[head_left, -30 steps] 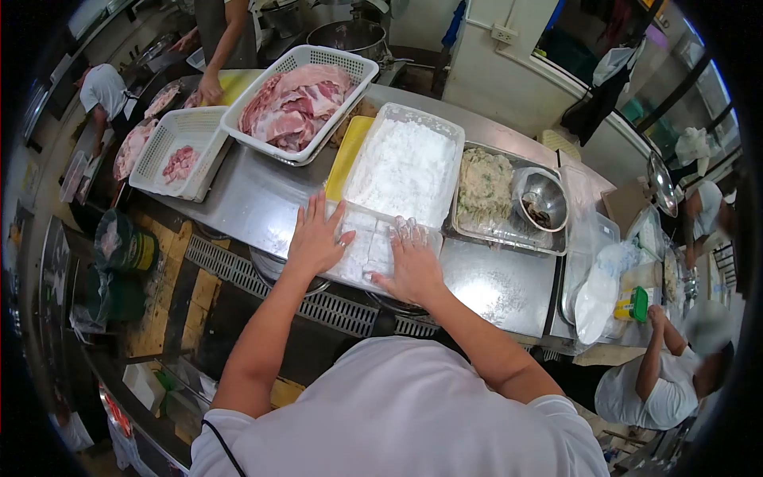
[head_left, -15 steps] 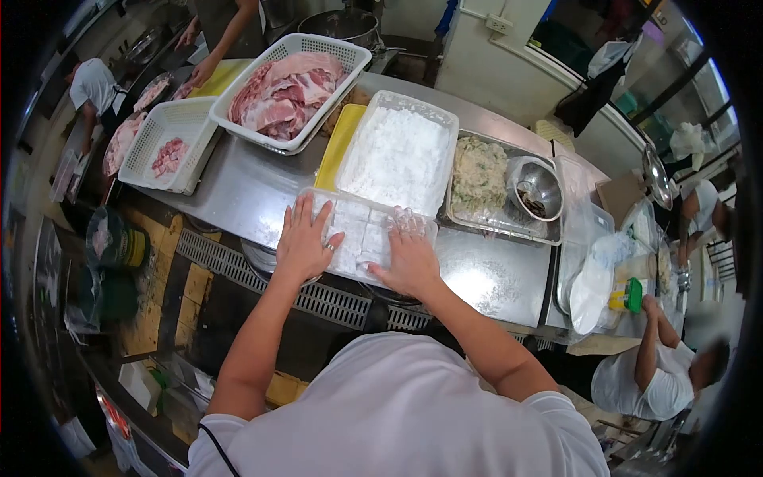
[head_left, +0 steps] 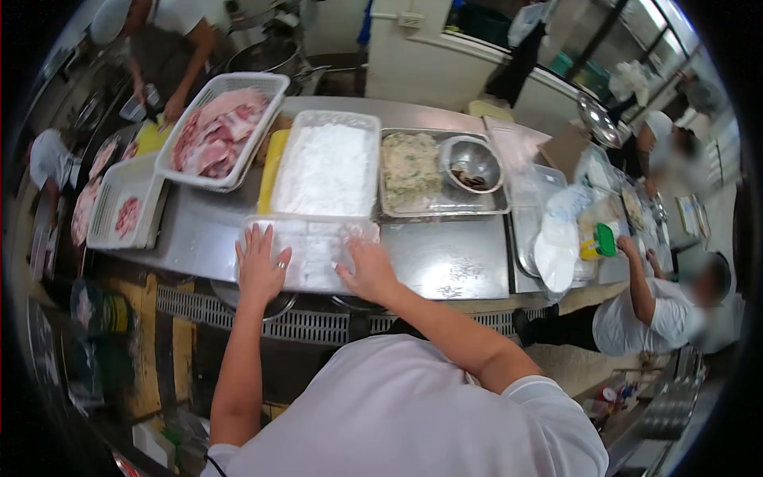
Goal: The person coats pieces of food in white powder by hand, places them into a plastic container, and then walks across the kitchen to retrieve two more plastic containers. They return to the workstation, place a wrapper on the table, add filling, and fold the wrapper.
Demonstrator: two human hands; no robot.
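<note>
A shallow clear tray (head_left: 306, 289) lies at the near edge of the steel counter, with flat white-dusted pieces (head_left: 316, 253) side by side in it. My left hand (head_left: 261, 266) rests with spread fingers on the tray's left end. At the right end, my right hand (head_left: 369, 272) lies over the pieces, its thumb apart and its fingertips whitened. Neither hand grips anything that I can see. Just behind the tray stands a white tub (head_left: 274, 208) filled with white powder (head_left: 330, 163).
To the right are a metal tray (head_left: 445, 212) of pale chopped mixture and a steel bowl (head_left: 470, 151). White baskets (head_left: 226, 184) of raw meat (head_left: 218, 139) stand left. One co-worker (head_left: 163, 56) stands back left; another (head_left: 660, 310) is at right, near a green-lidded container (head_left: 602, 240).
The head view has turned, so the counter sits lower and further left in the picture. Both hands stay at the tray; the right fingers look more bent. More of the back-left co-worker shows.
</note>
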